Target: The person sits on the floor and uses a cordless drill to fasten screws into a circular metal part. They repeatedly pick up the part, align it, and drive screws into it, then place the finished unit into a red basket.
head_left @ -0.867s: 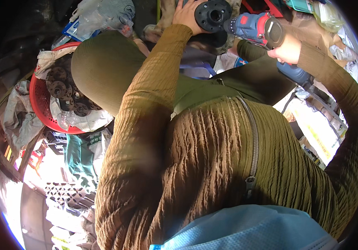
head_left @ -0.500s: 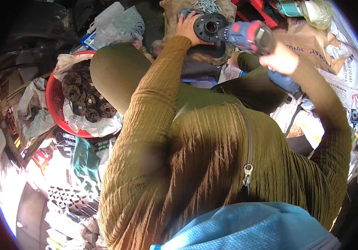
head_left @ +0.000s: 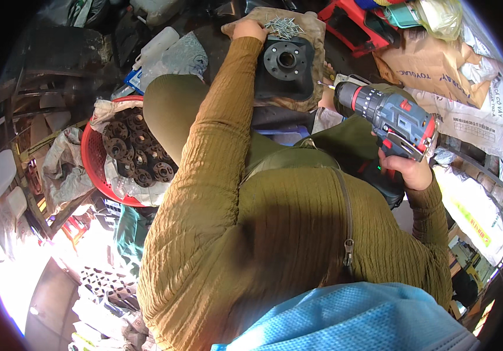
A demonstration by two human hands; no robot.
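Observation:
In my right hand [head_left: 409,169] is a blue, black and red cordless drill [head_left: 389,114], gripped by its handle, its bit pointing left toward the work. A dark round flange [head_left: 272,65] with a raised centre hole and several bolt holes sits on a black square-cornered base [head_left: 298,90]. Just beyond them lies a heap of silver screws [head_left: 285,26]. My left hand [head_left: 249,29] is at the left edge of this heap, off the flange; its fingertips are mostly hidden.
Brown sackcloth [head_left: 317,58] lies under the base and screws. On the left, a red basket [head_left: 92,158] holds many similar dark flanges. A red plastic stool [head_left: 354,29] stands at the far right, near brown and white paper sacks [head_left: 438,70]. Plastic bags [head_left: 184,55] lie far left.
My left hand has let go of the flange and moved to the screws. The drill has backed away from the flange to the right and nearer my body.

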